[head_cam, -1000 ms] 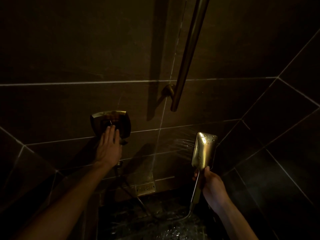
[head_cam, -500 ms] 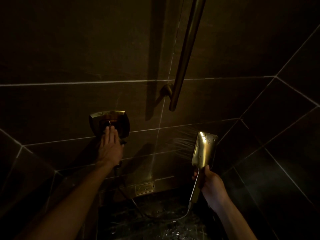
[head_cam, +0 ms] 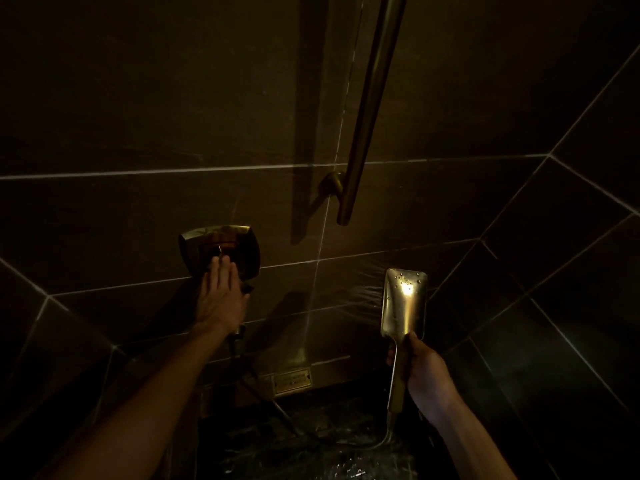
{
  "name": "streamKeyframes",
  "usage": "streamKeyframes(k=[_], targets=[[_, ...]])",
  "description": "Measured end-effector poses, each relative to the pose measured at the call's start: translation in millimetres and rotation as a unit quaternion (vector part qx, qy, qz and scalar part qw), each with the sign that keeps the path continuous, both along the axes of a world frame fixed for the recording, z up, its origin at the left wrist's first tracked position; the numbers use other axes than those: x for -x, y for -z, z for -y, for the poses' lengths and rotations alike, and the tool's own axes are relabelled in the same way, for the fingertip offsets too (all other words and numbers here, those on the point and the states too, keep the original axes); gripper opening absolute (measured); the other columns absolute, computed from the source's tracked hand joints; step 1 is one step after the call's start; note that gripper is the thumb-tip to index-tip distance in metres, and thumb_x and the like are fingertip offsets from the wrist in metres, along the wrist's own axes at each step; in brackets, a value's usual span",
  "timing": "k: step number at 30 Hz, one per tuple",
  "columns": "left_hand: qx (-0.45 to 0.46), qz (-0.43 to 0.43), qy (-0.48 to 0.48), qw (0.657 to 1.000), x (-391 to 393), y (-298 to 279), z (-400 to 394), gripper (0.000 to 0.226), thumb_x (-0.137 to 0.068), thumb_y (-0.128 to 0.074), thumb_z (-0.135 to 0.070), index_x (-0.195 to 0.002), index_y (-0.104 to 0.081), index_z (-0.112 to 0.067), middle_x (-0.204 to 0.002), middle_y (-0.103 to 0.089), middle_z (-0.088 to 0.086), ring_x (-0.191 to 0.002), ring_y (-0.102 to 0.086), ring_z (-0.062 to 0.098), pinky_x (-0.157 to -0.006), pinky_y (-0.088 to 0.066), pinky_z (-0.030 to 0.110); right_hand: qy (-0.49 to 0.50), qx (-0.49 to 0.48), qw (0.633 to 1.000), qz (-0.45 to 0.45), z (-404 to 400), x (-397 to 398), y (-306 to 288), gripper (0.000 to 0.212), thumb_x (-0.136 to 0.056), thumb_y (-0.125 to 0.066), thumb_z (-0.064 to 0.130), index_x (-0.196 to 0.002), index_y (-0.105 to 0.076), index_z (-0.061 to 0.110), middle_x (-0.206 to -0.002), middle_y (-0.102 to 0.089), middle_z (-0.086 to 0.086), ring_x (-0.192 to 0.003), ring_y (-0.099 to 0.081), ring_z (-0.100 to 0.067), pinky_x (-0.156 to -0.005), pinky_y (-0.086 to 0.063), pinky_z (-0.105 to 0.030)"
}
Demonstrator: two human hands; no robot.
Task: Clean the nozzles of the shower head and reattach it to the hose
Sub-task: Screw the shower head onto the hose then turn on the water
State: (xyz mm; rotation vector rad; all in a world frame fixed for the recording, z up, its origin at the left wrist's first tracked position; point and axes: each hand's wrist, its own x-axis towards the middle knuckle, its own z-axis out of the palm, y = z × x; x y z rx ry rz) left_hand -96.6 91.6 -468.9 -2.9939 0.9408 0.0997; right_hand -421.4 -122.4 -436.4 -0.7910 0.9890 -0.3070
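You held the shower head (head_cam: 403, 301) upright at lower right, its wet back toward you, spraying at the tiled wall (head_cam: 138, 98).

Your right hand (head_cam: 420, 374) gripped its handle, the hose (head_cam: 377, 443) trailing below. Your left hand (head_cam: 221, 296) lay flat, fingers straight, on the valve plate (head_cam: 221, 245), as half a second earlier; the spray looked thinner. The rail (head_cam: 372, 109) hung above.

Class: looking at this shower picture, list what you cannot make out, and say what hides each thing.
All in the head view:
- Nozzle face of the shower head: turned away toward the wall; only its wet back shows.
- Valve handle: partly covered by the left hand, and dim.
- Handle-to-hose joint: too dark to judge.
- Right hand fingers: wrapped behind the handle.
- Top of the rail: cut off by the upper edge.
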Motion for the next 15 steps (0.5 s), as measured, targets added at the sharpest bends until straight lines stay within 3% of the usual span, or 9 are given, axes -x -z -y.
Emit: streamKeyframes(k=[3,7,15], targets=[[0.023,-0.003,-0.011,1.000,1,-6,3,0.071,-0.101,-0.035,-0.044,-0.156,-0.010,-0.005,-0.165,0.002,0.016,-0.152,0.011,0.033,-0.122,-0.013,0.046,0.001,-0.002,1.000,0.003,1,-1,0,0.035,-0.099,-0.048,0.034,-0.114,-0.066,0.007,-0.082,-0.070,-0.008,-0.084,-0.061,-0.024,-0.079,-0.046,-0.036],[0.058,-0.008,-0.024,0.998,-6,-15,10,0.058,-0.101,-0.035,-0.046,-0.145,-0.039,-0.010,-0.159,-0.019,0.017,-0.149,-0.008,0.035,-0.115,-0.026,0.047,-0.002,0.002,1.000,0.010,1,-2,0,0.035,-0.099,-0.047,0.034,-0.115,-0.065,0.008,-0.088,-0.069,-0.010,-0.087,-0.061,-0.024,-0.080,-0.047,-0.036],[0.095,-0.016,-0.042,0.994,-30,-19,17,0.046,-0.099,-0.041,-0.049,-0.125,-0.058,-0.015,-0.141,-0.035,0.013,-0.133,-0.027,0.031,-0.107,-0.031,0.044,-0.005,-0.002,1.000,0.017,3,0,4,0.039,-0.099,-0.046,0.036,-0.119,-0.064,0.007,-0.092,-0.069,-0.012,-0.088,-0.062,-0.025,-0.084,-0.047,-0.038]])
